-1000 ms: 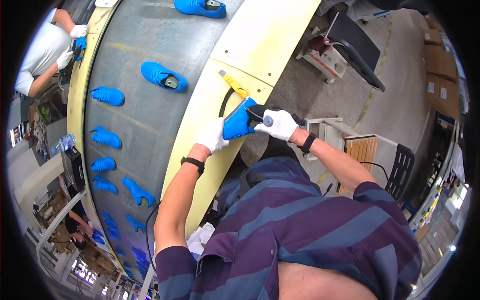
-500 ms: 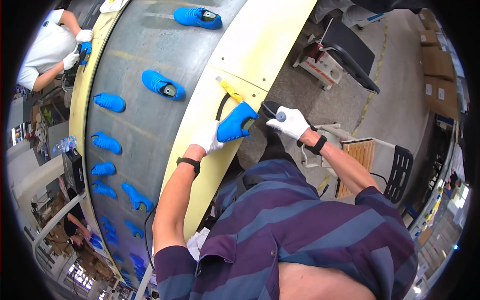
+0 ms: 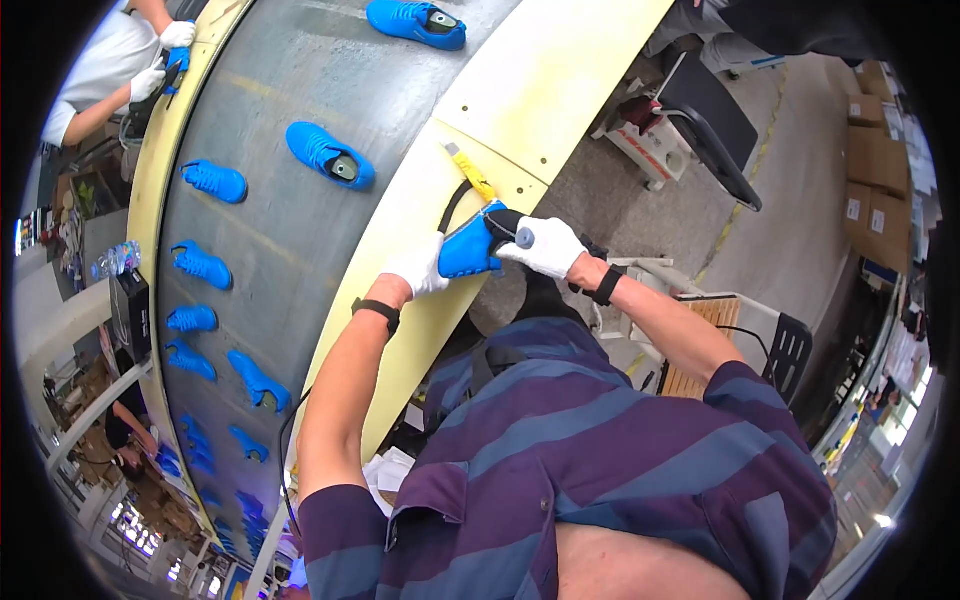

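My left hand [image 3: 418, 268], in a white glove, grips the toe end of a blue shoe [image 3: 466, 249] over the edge of the yellow worktop. In its white glove, my right hand [image 3: 550, 248] is closed on a tool with a round grey handle end [image 3: 525, 238]; the tool's kind does not show clearly. A dark shape [image 3: 503, 224] lies at the shoe's opening beside my right fingers, and I cannot make out what it is. Just beyond the shoe, a yellow-handled cutter or marker-like tool [image 3: 470, 172] rests on the worktop next to a black cord.
A grey conveyor belt [image 3: 270, 250] on the left carries several blue shoes, one of them a laced shoe [image 3: 332, 156]. Across it, a co-worker's gloved hands [image 3: 165, 60] handle a blue shoe. To the right are a black-seated chair [image 3: 708, 125], a wooden-slatted seat [image 3: 700, 345] and cardboard boxes [image 3: 880, 190].
My right hand has moved left with its tool, from apart from the shoe to its opening. My left hand keeps its grip. Several shoes on the belt have shifted slightly in view.
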`<state>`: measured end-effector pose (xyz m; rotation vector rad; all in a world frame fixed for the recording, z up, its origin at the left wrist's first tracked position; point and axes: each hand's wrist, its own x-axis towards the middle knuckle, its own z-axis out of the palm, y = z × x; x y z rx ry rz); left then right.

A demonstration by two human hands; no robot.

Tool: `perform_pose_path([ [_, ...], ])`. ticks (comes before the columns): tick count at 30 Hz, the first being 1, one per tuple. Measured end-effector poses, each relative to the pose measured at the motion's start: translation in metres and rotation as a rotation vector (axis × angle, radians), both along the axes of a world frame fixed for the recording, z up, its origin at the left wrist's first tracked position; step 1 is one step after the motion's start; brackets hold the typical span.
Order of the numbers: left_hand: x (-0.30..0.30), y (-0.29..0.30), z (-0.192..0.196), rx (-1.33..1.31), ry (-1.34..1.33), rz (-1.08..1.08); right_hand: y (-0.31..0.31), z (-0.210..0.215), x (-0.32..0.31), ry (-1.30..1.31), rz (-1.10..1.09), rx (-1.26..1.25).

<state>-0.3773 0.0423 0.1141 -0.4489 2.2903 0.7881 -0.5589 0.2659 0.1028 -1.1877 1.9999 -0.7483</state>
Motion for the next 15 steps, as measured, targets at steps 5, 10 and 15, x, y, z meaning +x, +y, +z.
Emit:
perform_pose_path([
  [5, 0.007, 0.004, -0.002, -0.06, 0.031, -0.012, 0.008, -0.016, 0.008, 0.025, -0.007, -0.071],
  [10, 0.01, 0.011, -0.004, -0.099, 0.066, -0.017, 0.017, -0.021, 0.014, 0.032, -0.046, -0.085],
  [15, 0.012, 0.015, 0.0, -0.119, 0.079, -0.036, 0.046, -0.015, 0.017, 0.038, -0.046, 0.133],
])
